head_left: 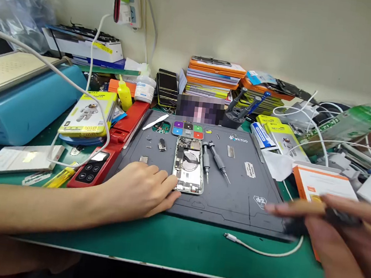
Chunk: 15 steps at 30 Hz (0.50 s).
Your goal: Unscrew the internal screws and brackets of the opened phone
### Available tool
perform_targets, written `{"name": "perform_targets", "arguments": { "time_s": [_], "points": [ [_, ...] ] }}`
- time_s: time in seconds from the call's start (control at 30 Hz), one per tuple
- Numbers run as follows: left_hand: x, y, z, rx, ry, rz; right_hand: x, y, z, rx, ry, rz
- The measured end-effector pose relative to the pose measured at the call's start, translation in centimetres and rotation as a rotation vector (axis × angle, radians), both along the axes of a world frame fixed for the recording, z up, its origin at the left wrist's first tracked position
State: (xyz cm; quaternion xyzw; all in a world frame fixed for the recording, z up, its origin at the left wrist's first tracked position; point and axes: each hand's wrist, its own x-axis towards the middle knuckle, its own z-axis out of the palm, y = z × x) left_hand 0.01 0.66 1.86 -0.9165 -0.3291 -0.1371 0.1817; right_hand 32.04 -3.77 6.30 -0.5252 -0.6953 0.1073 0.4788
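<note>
An opened smartphone (189,168), its inner parts exposed, lies on a dark grey work mat (231,206). My left hand (148,186) rests on the mat with its fingers curled, thumb and forefinger gripping the phone's lower left edge. At the far right and raised nearer the camera, my right hand (350,247) is smeared by motion. A small dark object (340,217) is pinched between its fingers; its kind cannot be made out. Two grey screwdrivers (218,160) lie right of the phone. Small loose parts (162,145) sit to its left.
A coloured parts tray (188,129) and a white pry tool (155,122) lie behind the phone. A blue machine (25,103), battery boxes (89,114) and a red device (93,168) stand left. A white cable (260,250) lies in front; an orange-edged box (324,184) is right.
</note>
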Motion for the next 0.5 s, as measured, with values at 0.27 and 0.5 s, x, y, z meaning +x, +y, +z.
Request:
{"name": "perform_targets", "arguments": {
  "time_s": [0.27, 0.5],
  "points": [
    [-0.9, 1.6, -0.7, -0.155, -0.07, -0.052, -0.6, 6.0, -4.6, 0.16, -0.308, 0.098],
    [-0.9, 1.9, -0.5, -0.302, -0.124, -0.034, -1.7, 6.8, -3.2, 0.246, -0.363, 0.197]
  ]
}}
